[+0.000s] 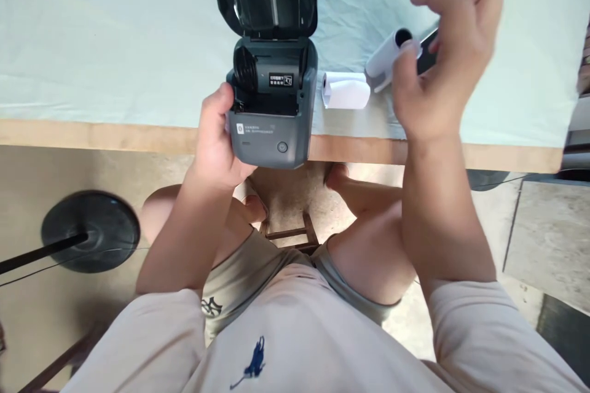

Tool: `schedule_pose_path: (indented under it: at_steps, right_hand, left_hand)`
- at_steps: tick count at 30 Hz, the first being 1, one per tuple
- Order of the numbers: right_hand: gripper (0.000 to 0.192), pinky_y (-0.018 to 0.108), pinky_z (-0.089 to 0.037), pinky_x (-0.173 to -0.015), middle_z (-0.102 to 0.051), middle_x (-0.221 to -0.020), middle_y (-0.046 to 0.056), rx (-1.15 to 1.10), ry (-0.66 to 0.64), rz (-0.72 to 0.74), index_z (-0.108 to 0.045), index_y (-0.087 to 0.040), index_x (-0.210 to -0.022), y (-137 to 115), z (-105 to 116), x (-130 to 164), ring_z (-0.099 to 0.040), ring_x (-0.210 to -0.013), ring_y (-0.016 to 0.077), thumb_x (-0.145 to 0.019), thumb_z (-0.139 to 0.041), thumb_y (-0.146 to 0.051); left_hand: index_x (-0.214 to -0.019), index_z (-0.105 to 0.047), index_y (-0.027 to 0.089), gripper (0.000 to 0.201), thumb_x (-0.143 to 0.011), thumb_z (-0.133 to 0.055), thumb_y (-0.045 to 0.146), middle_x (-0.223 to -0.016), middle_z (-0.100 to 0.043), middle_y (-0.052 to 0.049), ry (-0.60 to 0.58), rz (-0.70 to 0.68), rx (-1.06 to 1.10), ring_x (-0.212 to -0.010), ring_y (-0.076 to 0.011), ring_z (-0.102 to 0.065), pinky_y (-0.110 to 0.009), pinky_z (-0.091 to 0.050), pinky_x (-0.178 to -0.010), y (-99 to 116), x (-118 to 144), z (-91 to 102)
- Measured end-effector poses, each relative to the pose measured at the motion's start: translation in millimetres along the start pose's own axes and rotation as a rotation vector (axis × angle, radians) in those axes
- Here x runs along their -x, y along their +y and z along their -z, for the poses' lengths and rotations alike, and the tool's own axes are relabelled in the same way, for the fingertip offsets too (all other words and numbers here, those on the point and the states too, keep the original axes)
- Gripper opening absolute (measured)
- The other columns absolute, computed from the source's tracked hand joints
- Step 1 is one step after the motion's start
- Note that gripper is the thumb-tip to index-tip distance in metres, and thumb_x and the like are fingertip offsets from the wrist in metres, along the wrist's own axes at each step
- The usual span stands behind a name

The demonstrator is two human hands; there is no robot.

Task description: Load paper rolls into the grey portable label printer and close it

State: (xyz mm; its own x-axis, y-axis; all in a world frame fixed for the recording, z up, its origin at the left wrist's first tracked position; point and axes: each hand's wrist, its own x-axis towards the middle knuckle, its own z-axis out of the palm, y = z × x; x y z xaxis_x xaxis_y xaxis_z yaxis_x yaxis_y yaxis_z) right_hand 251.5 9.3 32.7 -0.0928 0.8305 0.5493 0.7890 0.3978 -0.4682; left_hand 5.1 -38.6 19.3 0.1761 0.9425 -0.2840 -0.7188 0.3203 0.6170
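My left hand (212, 141) grips a dark grey portable label printer (262, 126) from its left side and underneath, at the table's front edge. The printer's black lid (271, 6) stands flipped up, so the inner bay with a black round holder shows. My right hand (442, 67) is raised to the right with thumb and fingers apart, holding nothing I can see. Beside its thumb is a white paper roll (385, 56) with a dark hollow core. A smaller white paper roll (348, 91) lies between that one and the printer.
A pale green cloth (115, 37) covers the wooden-edged table (92, 135). Partly behind my right hand lies a flat black object (426, 55), its kind unclear. On the floor at left stands a round black base (92, 230) with a pole. A wooden stool frame (288, 233) shows below the table.
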Motion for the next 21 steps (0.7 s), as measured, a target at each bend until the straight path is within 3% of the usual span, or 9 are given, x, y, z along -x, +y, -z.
schedule_pose_path:
  at_steps: [1, 3, 6, 9, 13, 17, 21]
  right_hand:
    - [0.035, 0.035, -0.051, -0.100, -0.065, -0.112, 0.008, 0.017, -0.002, 0.035, -0.069, -0.023, -0.114, -6, 2, -2, -0.061, -0.107, 0.0182, -0.087, -0.047, -0.023]
    - [0.035, 0.040, -0.051, -0.098, -0.068, -0.106, 0.005, 0.098, -0.147, 0.040, -0.071, -0.026, -0.110, -19, 4, -7, -0.061, -0.100, 0.0194, -0.088, -0.045, -0.020]
    - [0.041, 0.062, -0.039, -0.107, -0.070, -0.112, 0.002, 0.264, -0.463, -0.021, -0.073, -0.029, -0.111, -32, -3, -15, -0.055, -0.116, 0.0314, -0.079, -0.053, -0.014]
    - [0.039, 0.073, -0.030, -0.108, -0.072, -0.106, 0.001, 0.265, -0.640, -0.066, -0.072, -0.032, -0.113, -35, -10, -18, -0.053, -0.118, 0.0343, -0.078, -0.059, -0.020]
    - [0.046, 0.070, -0.030, -0.110, -0.071, -0.105, 0.000, 0.219, -0.711, -0.089, -0.067, -0.040, -0.117, -28, -15, -15, -0.053, -0.110, 0.0305, -0.072, -0.064, -0.028]
    - [0.029, 0.055, -0.038, -0.112, -0.067, -0.094, 0.003, 0.114, -0.695, 0.005, -0.069, -0.036, -0.099, -22, -17, -12, -0.053, -0.102, 0.0241, -0.071, -0.068, -0.041]
    - [0.026, 0.041, -0.049, -0.091, -0.065, -0.100, 0.003, -0.019, -0.580, -0.009, -0.068, -0.032, -0.096, -25, -6, -10, -0.055, -0.087, 0.0180, -0.072, -0.069, -0.042]
  left_hand:
    - [-0.094, -0.072, 0.020, 0.043, -0.102, -0.033, 0.036, -0.104, -0.077, -0.003, 0.013, 0.011, -0.007, -0.137, -0.0204, -0.057, -0.024, -0.053, -0.109, 0, 0, 1.2]
    - [-0.094, -0.072, 0.020, 0.042, -0.101, -0.034, 0.036, -0.105, -0.076, -0.003, 0.003, 0.023, -0.021, -0.135, -0.0214, -0.058, -0.025, -0.055, -0.105, 1, 0, 3.8]
    - [-0.100, -0.073, 0.017, 0.046, -0.102, -0.030, 0.035, -0.100, -0.076, -0.004, -0.063, 0.032, 0.004, -0.130, -0.0217, -0.062, -0.028, -0.058, -0.103, 1, 1, 6.9]
    - [-0.101, -0.072, 0.015, 0.044, -0.101, -0.034, 0.036, -0.093, -0.075, -0.004, -0.081, 0.040, 0.042, -0.127, -0.0222, -0.064, -0.029, -0.057, -0.103, 0, 2, 7.9]
    - [-0.100, -0.071, 0.015, 0.042, -0.101, -0.036, 0.039, -0.090, -0.075, -0.006, -0.065, 0.045, 0.046, -0.128, -0.0238, -0.063, -0.030, -0.056, -0.104, -1, 4, 6.7]
    - [-0.100, -0.070, 0.016, 0.042, -0.101, -0.035, 0.037, -0.091, -0.075, -0.004, -0.052, 0.042, 0.069, -0.128, -0.0233, -0.064, -0.032, -0.057, -0.104, -1, 3, 7.2]
    - [-0.104, -0.069, 0.014, 0.040, -0.101, -0.037, 0.037, -0.093, -0.076, -0.004, -0.129, 0.051, 0.106, -0.124, -0.0230, -0.067, -0.036, -0.058, -0.104, -2, 3, 11.2]
